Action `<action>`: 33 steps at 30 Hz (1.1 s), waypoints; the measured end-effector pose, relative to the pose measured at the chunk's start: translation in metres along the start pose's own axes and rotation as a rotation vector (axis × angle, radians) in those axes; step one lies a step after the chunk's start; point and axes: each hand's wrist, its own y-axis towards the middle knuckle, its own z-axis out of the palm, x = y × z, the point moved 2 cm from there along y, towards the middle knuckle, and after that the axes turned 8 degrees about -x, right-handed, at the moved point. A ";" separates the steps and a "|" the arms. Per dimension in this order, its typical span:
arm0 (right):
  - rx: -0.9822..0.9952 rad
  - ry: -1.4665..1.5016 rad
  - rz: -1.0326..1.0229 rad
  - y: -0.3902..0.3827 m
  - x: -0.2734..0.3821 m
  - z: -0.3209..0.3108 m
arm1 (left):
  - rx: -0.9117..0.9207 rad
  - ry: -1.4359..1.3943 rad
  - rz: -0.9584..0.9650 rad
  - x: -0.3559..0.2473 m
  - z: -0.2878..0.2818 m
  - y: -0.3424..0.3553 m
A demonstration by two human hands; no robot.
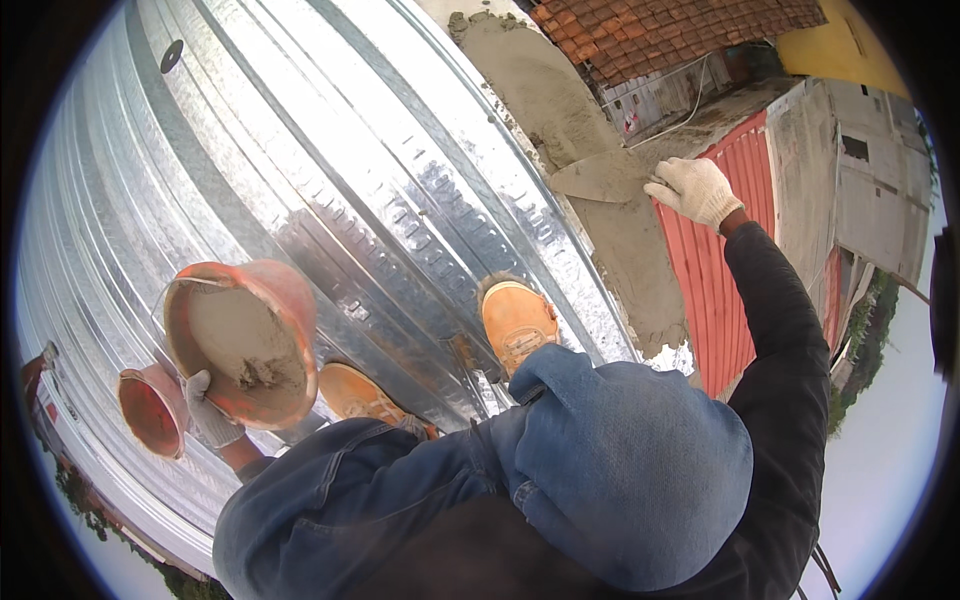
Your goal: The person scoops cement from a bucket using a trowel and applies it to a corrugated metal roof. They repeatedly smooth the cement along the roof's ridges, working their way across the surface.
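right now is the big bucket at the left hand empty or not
Not empty: grey mortar shows inside the large orange bucket, with the left hand on its rim; its depth I cannot tell.

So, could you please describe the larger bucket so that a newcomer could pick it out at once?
Find the ribbed metal sheeting filling the left of the view. Low on it is an orange-red bucket with the gloved left hand at its rim. Unlike the smaller reddish bucket on its left, it holds grey mortar.
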 end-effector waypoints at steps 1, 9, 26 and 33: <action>-0.047 0.036 -0.012 0.012 -0.007 0.000 | 0.002 -0.010 -0.029 0.001 -0.002 0.000; 0.014 0.251 0.044 0.072 -0.015 -0.010 | -0.049 0.055 -0.030 0.009 -0.027 0.012; -0.218 -0.068 -0.166 0.137 -0.014 -0.006 | -0.064 0.061 -0.060 -0.001 -0.069 0.022; 0.082 0.043 -0.055 0.131 -0.011 -0.018 | -0.073 0.050 -0.097 0.006 -0.070 0.024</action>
